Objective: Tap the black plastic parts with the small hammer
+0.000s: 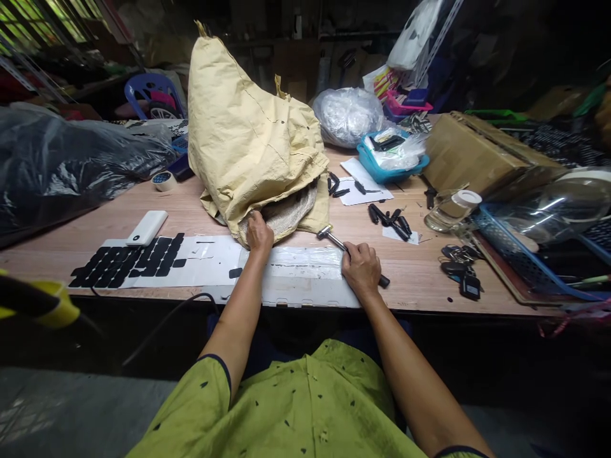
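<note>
A large yellowish paper sack [252,127] stands on the wooden table [405,289], its mouth facing me. My left hand [259,232] is closed at the lower edge of that mouth, and its fingertips are partly hidden there. To the right, my right hand [363,267] is wrapped round a small metal hammer [337,240] with a dark grip, its head pointing toward the sack. Between my hands lies a white board [305,289] covered with clear tape. Rows of flat black pieces [107,264] rest on white paper at the left.
A white power bank [147,228] and a tape roll [164,181] lie at the left. Behind on the right are a blue basket [382,168] and a cardboard box [472,149]. Black parts [391,219], keys [465,273] and a clear jar [449,213] sit nearer.
</note>
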Motion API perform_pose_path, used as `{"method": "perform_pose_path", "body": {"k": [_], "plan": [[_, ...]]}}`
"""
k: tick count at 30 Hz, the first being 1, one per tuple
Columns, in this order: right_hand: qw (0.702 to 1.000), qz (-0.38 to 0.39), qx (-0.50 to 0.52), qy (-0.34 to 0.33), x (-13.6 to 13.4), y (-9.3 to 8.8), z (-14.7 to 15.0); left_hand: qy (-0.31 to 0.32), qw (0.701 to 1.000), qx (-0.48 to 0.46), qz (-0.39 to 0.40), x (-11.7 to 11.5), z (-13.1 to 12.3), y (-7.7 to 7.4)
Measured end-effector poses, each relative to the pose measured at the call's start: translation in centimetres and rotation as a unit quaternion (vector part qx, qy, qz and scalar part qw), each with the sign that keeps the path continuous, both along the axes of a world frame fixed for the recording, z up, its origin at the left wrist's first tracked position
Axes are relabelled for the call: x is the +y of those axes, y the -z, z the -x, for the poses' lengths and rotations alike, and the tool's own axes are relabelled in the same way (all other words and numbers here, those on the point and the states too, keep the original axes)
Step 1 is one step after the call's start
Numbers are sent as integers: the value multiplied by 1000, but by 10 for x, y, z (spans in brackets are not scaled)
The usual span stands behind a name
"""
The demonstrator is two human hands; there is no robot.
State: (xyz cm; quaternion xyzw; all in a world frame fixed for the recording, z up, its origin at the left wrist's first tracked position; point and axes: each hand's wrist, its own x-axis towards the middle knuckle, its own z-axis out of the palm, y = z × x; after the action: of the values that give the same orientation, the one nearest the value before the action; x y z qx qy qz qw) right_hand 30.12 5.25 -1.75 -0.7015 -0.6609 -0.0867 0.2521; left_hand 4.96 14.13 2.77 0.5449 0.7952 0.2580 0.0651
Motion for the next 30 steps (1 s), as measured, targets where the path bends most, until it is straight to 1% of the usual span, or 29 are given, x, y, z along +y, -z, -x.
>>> {"method": "perform_pose_path", "body": {"k": [5,7,8,9,10,11,12,14,15,16,17,19,21,26,28,30], "plan": [[1000,5,0,0,0,-1,0,-6,1000,-23,-7,4,3,-3],[1000,4,-1,-1,0,0,0,-6,999,-25,-20,-1,4,-9],[1000,2,-1,-2,0,0,0,7,999,-26,-35,-6,5,-11],[1000,0,0,-2,0,0,0,33,998,-30,-53,-13,5,-14],[1000,-1,0,-3,0,0,-1,77,994,-38,-70,-21,5,-16],[1000,-1,-1,-2,0,0,-1,136,986,-48,-82,-30,4,-16],[1000,1,-2,-1,0,0,-1,206,973,-61,-86,-39,2,-16],[1000,8,-6,1,0,0,-1,338,935,-85,-67,-55,-3,-11],[1000,11,-7,3,0,0,-2,383,918,-94,-47,-61,-7,-7],[1000,12,-9,5,0,0,-2,408,907,-100,-25,-65,-11,-3],[1000,11,-9,5,0,0,-2,416,903,-106,-4,-67,-14,2],[1000,7,-7,4,0,0,-3,408,905,-120,23,-67,-19,10],[1000,5,-1,-2,1,0,-5,397,907,-135,27,-64,-20,16],[1000,11,22,-18,1,-6,-8,386,909,-158,19,-58,-17,20],[999,1,39,-25,-5,-11,-7,384,909,-161,19,-58,-17,20],[997,-16,71,-31,-17,-17,-4,386,908,-165,15,-58,-18,21]]}}
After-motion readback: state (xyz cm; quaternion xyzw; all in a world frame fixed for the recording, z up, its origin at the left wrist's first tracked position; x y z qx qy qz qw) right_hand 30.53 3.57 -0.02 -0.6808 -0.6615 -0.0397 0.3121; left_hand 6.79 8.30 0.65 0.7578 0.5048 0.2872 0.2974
